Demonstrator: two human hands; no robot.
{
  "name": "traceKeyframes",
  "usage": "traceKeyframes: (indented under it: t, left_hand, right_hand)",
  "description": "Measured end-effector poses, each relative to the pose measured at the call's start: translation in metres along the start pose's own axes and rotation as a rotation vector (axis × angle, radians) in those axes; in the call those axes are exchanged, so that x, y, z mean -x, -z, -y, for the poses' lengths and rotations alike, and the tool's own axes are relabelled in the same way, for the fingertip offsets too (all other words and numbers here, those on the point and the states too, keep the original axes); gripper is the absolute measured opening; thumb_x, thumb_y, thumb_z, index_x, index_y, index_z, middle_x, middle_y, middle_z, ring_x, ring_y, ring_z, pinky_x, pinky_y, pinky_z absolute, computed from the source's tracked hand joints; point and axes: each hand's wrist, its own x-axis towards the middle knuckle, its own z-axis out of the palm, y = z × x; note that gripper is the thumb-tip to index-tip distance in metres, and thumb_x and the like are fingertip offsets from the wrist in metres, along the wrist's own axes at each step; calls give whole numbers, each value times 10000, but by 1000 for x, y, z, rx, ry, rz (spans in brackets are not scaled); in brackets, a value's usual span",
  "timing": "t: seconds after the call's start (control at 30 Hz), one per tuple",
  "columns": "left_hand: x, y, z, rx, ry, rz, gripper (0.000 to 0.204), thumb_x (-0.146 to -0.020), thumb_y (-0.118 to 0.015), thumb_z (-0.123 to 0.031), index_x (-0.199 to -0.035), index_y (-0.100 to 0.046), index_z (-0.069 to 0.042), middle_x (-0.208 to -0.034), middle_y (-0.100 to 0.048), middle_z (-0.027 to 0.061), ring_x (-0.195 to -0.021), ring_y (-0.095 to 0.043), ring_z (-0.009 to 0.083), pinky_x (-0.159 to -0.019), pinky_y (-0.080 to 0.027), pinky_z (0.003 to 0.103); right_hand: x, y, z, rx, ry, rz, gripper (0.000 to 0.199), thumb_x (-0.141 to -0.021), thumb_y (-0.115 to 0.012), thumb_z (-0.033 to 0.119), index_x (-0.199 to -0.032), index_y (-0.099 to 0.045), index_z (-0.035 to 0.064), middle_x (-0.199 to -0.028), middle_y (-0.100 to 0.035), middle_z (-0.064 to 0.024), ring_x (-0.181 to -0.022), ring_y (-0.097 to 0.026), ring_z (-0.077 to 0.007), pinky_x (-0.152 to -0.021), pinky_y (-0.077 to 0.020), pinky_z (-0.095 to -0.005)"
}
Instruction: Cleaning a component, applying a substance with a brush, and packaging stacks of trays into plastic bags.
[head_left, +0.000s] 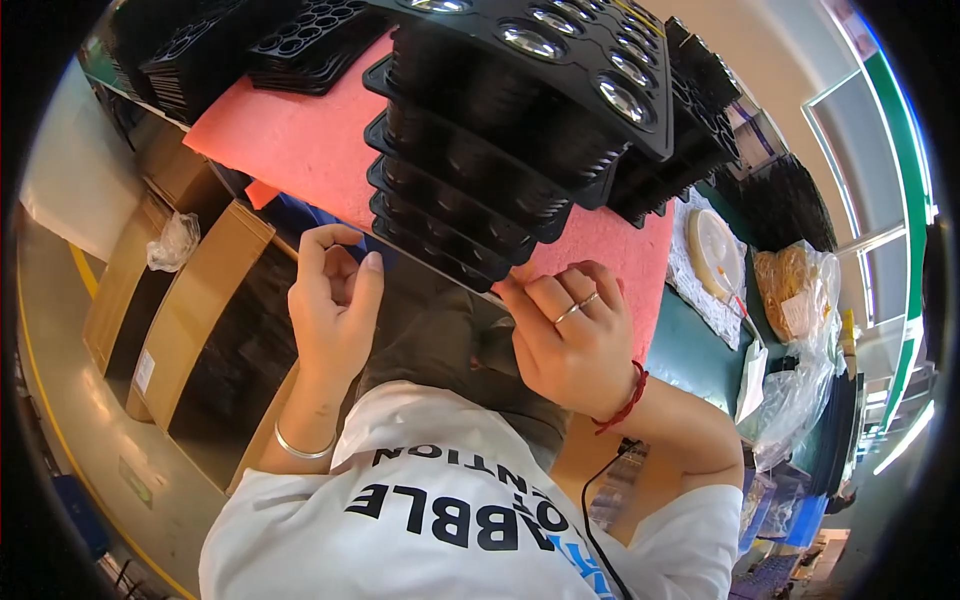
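Observation:
A tall stack of black plastic trays stands at the front edge of the pink table cover. Round, shiny, lens-like pieces sit in the wells of the top tray. My left hand is held left of the stack's base, near the table edge, touching no tray; its fingers are half curled and its thumb stands apart from them. Close to the bottom right of the stack, my right hand has its fingers curled in and pinched together. Whatever lies between those fingertips is hidden.
More black trays are piled at the back left, and another stack rises behind on the right. A round pale dish rests on a white cloth, beside bagged goods. Cardboard boxes stand on the floor to the left.

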Motion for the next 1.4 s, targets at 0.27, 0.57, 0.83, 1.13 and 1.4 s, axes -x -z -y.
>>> traceKeyframes:
  t: [0.27,0.57,0.83,1.13,1.4]
  left_hand:
    - [-8,0,5,137,117,247,262,-920,-557,-183,-773,-599,29,-660,-518,-39,-599,-379,16,-516,-294,200]
    - [-9,-7,-2,324,249,357,299,-900,-545,-216,-785,-661,33,-546,-468,-30,-526,-405,41,-506,-309,205]
    - [-10,-13,-9,279,294,363,246,-849,-527,-145,-773,-652,53,-541,-494,-12,-503,-411,45,-484,-299,211]
    - [-1,-25,1,494,272,259,258,-900,-590,-166,-714,-615,11,-494,-414,-47,-438,-312,18,-430,-226,201]
    - [2,-28,5,588,266,203,249,-884,-570,-104,-652,-557,-16,-492,-428,-40,-419,-324,20,-406,-221,204]
  right_hand:
    - [1,-2,14,-111,-130,30,359,-616,-599,3,-969,-661,-28,-904,-581,-68,-733,-525,-223,-664,-449,-353]
    - [-3,-8,15,-109,-76,-24,349,-631,-579,47,-948,-642,-85,-819,-513,-81,-696,-524,-206,-620,-450,-318]
    - [3,-4,13,-201,-141,44,376,-633,-596,-20,-1005,-643,-45,-910,-565,-88,-723,-529,-240,-675,-457,-357]
    - [2,1,0,-483,-198,8,376,-646,-578,-98,-1010,-643,-24,-822,-547,-98,-700,-528,-269,-660,-435,-356]
    - [7,-3,-6,-546,-191,24,390,-665,-594,-47,-1050,-636,4,-875,-577,-93,-729,-542,-267,-677,-434,-370]
